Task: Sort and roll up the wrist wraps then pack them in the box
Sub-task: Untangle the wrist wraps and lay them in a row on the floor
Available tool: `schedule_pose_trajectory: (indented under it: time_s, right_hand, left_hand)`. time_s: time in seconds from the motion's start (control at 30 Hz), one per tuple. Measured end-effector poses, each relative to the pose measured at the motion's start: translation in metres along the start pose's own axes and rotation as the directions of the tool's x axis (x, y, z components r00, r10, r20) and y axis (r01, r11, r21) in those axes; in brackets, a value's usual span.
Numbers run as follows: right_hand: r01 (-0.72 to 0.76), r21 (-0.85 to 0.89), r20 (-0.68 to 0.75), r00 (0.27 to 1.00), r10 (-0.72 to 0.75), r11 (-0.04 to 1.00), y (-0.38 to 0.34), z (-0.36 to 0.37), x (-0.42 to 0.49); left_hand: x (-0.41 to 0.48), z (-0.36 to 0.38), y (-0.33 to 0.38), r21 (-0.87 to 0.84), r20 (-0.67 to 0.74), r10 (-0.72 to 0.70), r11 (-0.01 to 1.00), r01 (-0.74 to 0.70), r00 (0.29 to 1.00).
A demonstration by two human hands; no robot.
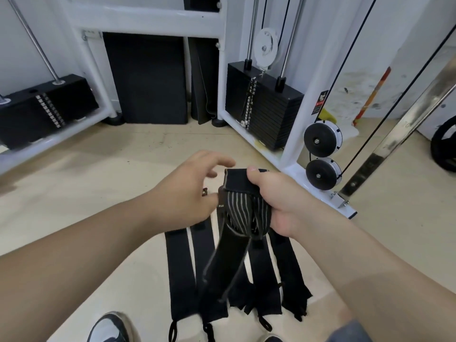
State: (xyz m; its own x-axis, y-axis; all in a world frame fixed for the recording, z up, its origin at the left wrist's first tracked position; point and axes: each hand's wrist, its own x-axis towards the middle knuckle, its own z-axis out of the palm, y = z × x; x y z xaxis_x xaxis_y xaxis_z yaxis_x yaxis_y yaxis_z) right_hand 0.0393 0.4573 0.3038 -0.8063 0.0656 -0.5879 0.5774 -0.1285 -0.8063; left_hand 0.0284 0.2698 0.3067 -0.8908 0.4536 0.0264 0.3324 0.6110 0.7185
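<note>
Here our right hand (278, 201) is closed around a half-rolled wrist wrap (243, 213), thumb pinning its black end, while our left hand (187, 191) hovers beside it with fingers (217, 164) spread and empty. If we ease that thumb, the coil could spring loose and its dangling tail snag the flat wraps (182, 272) on the floor (98, 188). The cable machine frame (293, 166) crowds our right; leftward is open. No box is visible.

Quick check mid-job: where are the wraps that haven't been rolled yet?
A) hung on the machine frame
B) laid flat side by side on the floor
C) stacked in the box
B: the unrolled wraps lie flat in a row on the floor, below the striped wrap gripped by the right hand.
</note>
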Motion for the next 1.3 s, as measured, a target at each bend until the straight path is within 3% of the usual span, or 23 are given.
schedule_pose_trajectory:
  time_s: [0.1, 0.17, 0.27, 0.43, 0.53, 0.6, 0.67, 0.8, 1.13, 1.3]
  right_hand:
    - [-0.115, 0.088, 0.031, 0.993, 0.113, 0.989, -0.004, -0.004, -0.001]
    - [-0.121, 0.061, 0.055, 0.992, 0.118, 0.991, -0.006, -0.007, -0.008]
    - [-0.093, 0.001, 0.084, 0.992, 0.093, 0.996, -0.004, -0.013, -0.007]
    - [0.124, -0.139, -0.112, 0.984, -0.140, 0.982, -0.001, -0.021, 0.002]
    - [0.229, -0.039, 0.054, 0.972, -0.227, 0.973, -0.002, -0.022, -0.001]
    - [0.252, -0.038, 0.221, 0.946, -0.238, 0.967, -0.001, -0.019, -0.005]
    - [0.294, -0.114, 0.265, 0.929, -0.256, 0.949, 0.001, -0.013, -0.005]
    - [0.338, -0.226, 0.211, 0.933, -0.293, 0.914, 0.006, -0.004, -0.002]
    - [0.283, -0.033, 0.149, 0.950, -0.276, 0.958, 0.006, -0.007, -0.001]
    - [0.288, 0.067, 0.142, 0.945, -0.295, 0.955, 0.003, -0.011, -0.001]
  left_hand:
    - [-0.003, 0.008, 0.005, 0.056, -0.015, 0.215, 0.975, -0.214, 0.977]
    - [-0.004, 0.009, 0.010, 0.042, -0.072, 0.242, 0.970, -0.240, 0.967]
    - [-0.004, 0.005, 0.017, -0.068, -0.092, 0.135, 0.988, -0.142, 0.986]
    - [0.001, 0.002, 0.018, -0.286, -0.172, -0.096, 0.957, 0.043, 0.980]
    - [0.001, 0.004, 0.014, -0.421, -0.102, -0.200, 0.896, 0.140, 0.974]
    - [-0.002, 0.005, 0.012, -0.451, -0.060, -0.225, 0.875, 0.174, 0.973]
    - [-0.003, 0.007, 0.009, -0.484, -0.004, -0.249, 0.848, 0.216, 0.969]
    - [-0.002, 0.008, 0.007, -0.556, 0.100, -0.296, 0.775, 0.300, 0.950]
    - [0.000, 0.000, 0.003, -0.616, 0.051, -0.309, 0.739, 0.274, 0.950]
    - [0.003, 0.000, 0.007, -0.730, 0.078, -0.326, 0.625, 0.277, 0.942]
